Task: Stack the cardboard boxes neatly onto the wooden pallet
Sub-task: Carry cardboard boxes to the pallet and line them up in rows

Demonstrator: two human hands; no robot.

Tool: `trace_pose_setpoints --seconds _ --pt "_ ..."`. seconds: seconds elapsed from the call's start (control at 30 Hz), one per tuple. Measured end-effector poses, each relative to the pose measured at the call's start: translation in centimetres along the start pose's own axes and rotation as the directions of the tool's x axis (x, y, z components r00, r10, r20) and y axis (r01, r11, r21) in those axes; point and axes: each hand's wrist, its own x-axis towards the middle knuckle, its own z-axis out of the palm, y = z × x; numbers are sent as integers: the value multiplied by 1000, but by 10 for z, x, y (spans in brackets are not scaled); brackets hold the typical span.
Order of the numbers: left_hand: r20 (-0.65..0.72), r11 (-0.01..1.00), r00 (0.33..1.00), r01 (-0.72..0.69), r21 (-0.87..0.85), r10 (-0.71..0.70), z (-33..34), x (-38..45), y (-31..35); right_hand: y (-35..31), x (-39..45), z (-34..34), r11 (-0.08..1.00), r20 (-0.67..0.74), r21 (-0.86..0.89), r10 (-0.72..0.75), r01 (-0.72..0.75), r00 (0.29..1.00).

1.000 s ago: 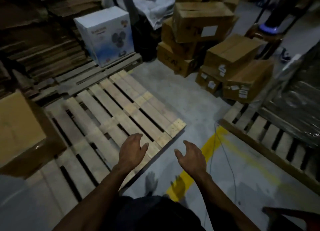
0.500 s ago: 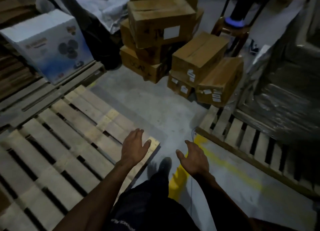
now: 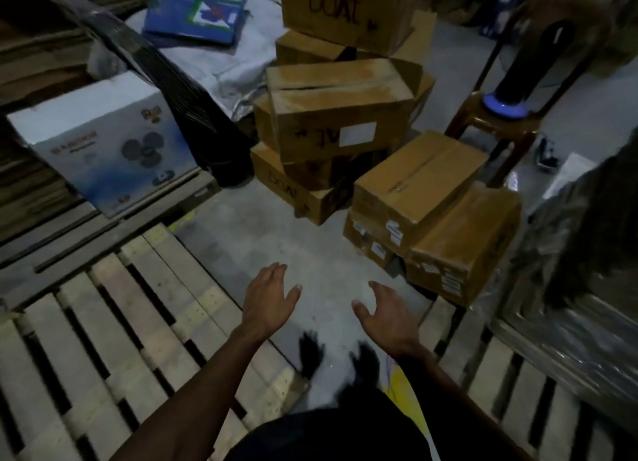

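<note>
Nearest, at the bottom centre of the frame, both forearms reach forward over the concrete floor (image 3: 276,239). Left hand (image 3: 267,300) is spread wide, fingers straight and slightly fanned, holding nothing and touching nothing; it hovers just past the corner of the wooden pallet (image 3: 114,340), which fills the lower left with bare slats. Right hand (image 3: 385,314) is also open, fingers loosely extended and thumb out, empty, palm turned inward toward the other. Two dark shoes (image 3: 312,352) show blurred beneath the hands. A second pallet (image 3: 500,374) lies at lower right. Farther on, in the centre and right of centre, the cardboard boxes (image 3: 414,184) sit piled on the floor, several marked "boat". At middle left a white fan box (image 3: 103,143) rests on another pallet, and a brown plastic chair (image 3: 511,115) stands at upper right.
</note>
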Motion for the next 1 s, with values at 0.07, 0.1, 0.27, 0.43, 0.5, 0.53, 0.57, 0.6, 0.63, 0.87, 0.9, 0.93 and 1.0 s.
trace_pose_setpoints --seconds 0.07,0.1,0.27,0.43,0.5,0.53,0.57,0.6,0.63,0.87,0.9,0.93,1.0 --pt "-29 1000 999 28 -4 -28 1 30 3 -5 41 -10 1000 -2 3 -24 24 1000" --pt "-41 999 998 46 -2 -46 1 47 5 -7 66 -15 999 2 5 -38 38 999" --pt "-126 993 985 119 -3 -119 -9 139 30 -18 192 -54 990 61 -8 -141 142 988" --pt "-173 979 964 203 -17 -203 -42 229 74 -42 301 -115 975 113 -92 -193 203 975" --pt "-183 973 956 226 -37 -229 -60 271 91 -55 342 -141 968 114 -83 -227 237 967" --pt "-182 972 955 230 -39 -234 -69 290 99 -63 360 -156 969 123 -54 -232 240 965" --pt "-189 974 955 225 -39 -228 -77 305 105 -70 375 -167 970 125 -33 -235 241 964" --pt "-191 975 956 221 -36 -223 -86 325 112 -76 392 -177 969 122 -25 -240 244 963" --pt "-199 976 956 213 -33 -215 -96 345 119 -81 409 -187 970 119 -26 -237 241 964" --pt "-206 992 974 107 71 -91 -148 513 131 -101 524 -217 992 44 102 -75 70 996" --pt "-206 992 976 94 85 -75 -154 540 129 -101 538 -217 990 24 131 -45 41 999" --pt "-193 992 979 79 97 -59 -161 571 127 -104 555 -217 986 -2 168 -1 1 1000" --pt "-160 990 987 27 140 -4 -174 632 124 -110 590 -216 963 -58 253 109 -91 992"
